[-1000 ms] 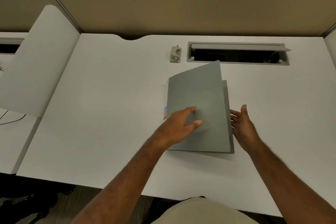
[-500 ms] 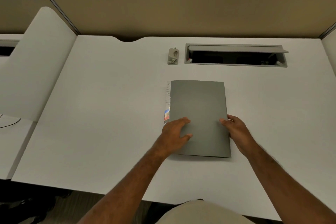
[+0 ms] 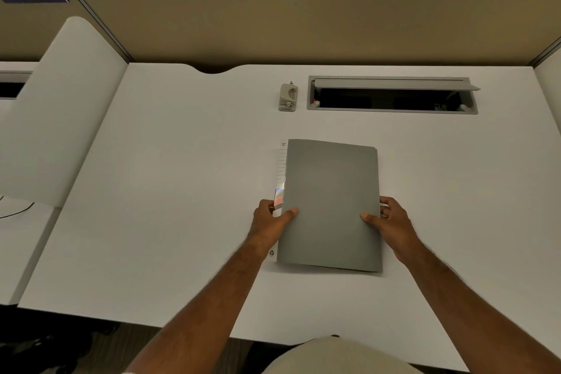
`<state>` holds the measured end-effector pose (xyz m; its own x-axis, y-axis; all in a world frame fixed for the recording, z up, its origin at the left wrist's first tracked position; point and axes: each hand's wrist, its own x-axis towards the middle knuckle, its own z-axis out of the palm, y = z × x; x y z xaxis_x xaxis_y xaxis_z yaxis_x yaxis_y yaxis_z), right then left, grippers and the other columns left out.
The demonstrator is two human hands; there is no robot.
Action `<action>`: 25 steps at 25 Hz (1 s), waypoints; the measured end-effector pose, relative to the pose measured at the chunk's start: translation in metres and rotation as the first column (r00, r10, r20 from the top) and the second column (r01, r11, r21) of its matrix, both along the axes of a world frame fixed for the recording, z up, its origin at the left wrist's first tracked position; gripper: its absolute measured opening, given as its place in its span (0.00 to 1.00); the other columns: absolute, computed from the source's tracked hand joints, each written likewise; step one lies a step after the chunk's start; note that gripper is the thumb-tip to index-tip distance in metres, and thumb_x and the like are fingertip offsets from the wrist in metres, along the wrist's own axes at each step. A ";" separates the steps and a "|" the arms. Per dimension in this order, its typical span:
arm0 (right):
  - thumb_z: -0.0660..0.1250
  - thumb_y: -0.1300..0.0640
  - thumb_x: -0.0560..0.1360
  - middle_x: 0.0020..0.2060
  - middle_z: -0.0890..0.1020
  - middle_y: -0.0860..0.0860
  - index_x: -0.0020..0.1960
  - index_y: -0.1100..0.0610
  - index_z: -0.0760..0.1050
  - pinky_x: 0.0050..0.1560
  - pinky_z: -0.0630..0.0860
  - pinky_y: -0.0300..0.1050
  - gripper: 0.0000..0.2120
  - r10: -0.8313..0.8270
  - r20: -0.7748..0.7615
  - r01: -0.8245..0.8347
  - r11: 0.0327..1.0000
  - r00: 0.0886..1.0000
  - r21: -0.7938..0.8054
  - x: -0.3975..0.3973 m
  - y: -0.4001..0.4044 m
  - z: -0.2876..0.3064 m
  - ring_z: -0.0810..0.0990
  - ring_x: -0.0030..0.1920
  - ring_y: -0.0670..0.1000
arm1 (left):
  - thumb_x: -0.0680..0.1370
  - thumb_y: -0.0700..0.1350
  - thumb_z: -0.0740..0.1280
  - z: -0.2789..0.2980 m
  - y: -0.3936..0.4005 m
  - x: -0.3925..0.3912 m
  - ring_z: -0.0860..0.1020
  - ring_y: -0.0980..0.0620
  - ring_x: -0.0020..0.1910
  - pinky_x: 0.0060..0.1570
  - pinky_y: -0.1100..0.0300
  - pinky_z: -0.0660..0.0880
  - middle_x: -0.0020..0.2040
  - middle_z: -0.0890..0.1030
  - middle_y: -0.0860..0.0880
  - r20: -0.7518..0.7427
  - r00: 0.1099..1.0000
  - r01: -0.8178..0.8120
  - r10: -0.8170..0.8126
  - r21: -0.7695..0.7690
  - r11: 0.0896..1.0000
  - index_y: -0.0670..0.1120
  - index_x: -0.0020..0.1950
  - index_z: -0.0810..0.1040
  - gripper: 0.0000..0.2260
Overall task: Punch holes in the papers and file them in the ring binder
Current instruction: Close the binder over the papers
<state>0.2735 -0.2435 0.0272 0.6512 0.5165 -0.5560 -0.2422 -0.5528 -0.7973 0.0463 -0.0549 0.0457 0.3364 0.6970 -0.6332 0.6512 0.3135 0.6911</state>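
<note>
Now that the cover has dropped shut since a second ago, the binder (image 3: 331, 206) lies flat mid-desk (image 3: 151, 191); I pinch its edges, left hand (image 3: 271, 222) and right hand (image 3: 390, 223), thumbs on top. Filing looks done, and the punch (image 3: 287, 97) sits well behind

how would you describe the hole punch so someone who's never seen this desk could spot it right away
Start at the long grey cable slot with its raised flap, set into the far side of the white desk. Just left of it, apart from it, stands the hole punch. It is the only small beige-grey thing there, far smaller than the flat grey binder lying nearer the person.
</note>
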 end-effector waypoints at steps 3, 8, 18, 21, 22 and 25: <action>0.76 0.64 0.72 0.55 0.84 0.55 0.63 0.55 0.72 0.45 0.79 0.42 0.23 -0.036 0.001 0.036 0.999 0.999 0.013 -0.001 -0.004 -0.004 0.84 0.49 0.50 | 0.75 0.56 0.76 0.006 -0.001 -0.004 0.82 0.52 0.50 0.43 0.59 0.79 0.57 0.81 0.49 0.030 0.999 -0.021 0.023 -0.057 0.998 0.50 0.62 0.71 0.22; 0.75 0.64 0.74 0.55 0.84 0.54 0.65 0.54 0.72 0.47 0.80 0.45 0.23 -0.079 -0.010 0.079 0.995 0.997 0.059 -0.005 -0.011 -0.003 0.85 0.50 0.52 | 0.75 0.56 0.75 0.010 -0.007 -0.008 0.82 0.49 0.50 0.39 0.61 0.76 0.57 0.79 0.51 0.002 1.000 0.001 -0.001 -0.011 1.000 0.51 0.63 0.69 0.23; 0.71 0.58 0.78 0.64 0.80 0.51 0.72 0.49 0.70 0.59 0.80 0.52 0.24 -0.117 0.113 0.101 0.984 0.987 0.144 0.022 0.000 0.011 0.81 0.61 0.53 | 0.73 0.53 0.78 0.022 0.012 0.032 0.81 0.54 0.47 0.41 0.61 0.76 0.52 0.79 0.52 0.111 0.994 -0.007 -0.002 0.083 0.996 0.48 0.61 0.72 0.23; 0.69 0.58 0.79 0.64 0.80 0.50 0.73 0.50 0.70 0.59 0.80 0.53 0.24 -0.122 0.131 0.104 0.985 0.984 0.137 0.038 0.004 0.015 0.81 0.59 0.52 | 0.72 0.52 0.79 0.022 0.019 0.055 0.80 0.55 0.46 0.41 0.62 0.76 0.50 0.79 0.52 0.131 0.991 0.006 -0.017 0.084 0.996 0.47 0.59 0.73 0.23; 0.69 0.57 0.79 0.63 0.80 0.50 0.73 0.50 0.70 0.59 0.80 0.53 0.23 -0.123 0.137 0.104 0.986 0.983 0.133 0.045 0.005 0.015 0.82 0.59 0.52 | 0.72 0.51 0.79 0.022 0.021 0.063 0.80 0.54 0.46 0.43 0.61 0.76 0.50 0.79 0.52 0.141 0.990 0.012 -0.023 0.080 0.997 0.47 0.59 0.73 0.23; 0.69 0.58 0.79 0.63 0.80 0.50 0.74 0.51 0.70 0.59 0.80 0.53 0.24 -0.127 0.158 0.107 0.986 0.979 0.132 0.064 0.007 0.016 0.81 0.59 0.53 | 0.73 0.52 0.79 0.019 0.027 0.088 0.80 0.51 0.48 0.49 0.58 0.79 0.52 0.79 0.50 0.149 0.987 0.043 -0.052 0.061 0.997 0.47 0.60 0.72 0.23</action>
<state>0.3379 -0.2370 0.0431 0.7887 0.4887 -0.3729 -0.1584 -0.4244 -0.8915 0.1339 -0.0280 0.0646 0.4586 0.7118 -0.5320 0.5515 0.2415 0.7985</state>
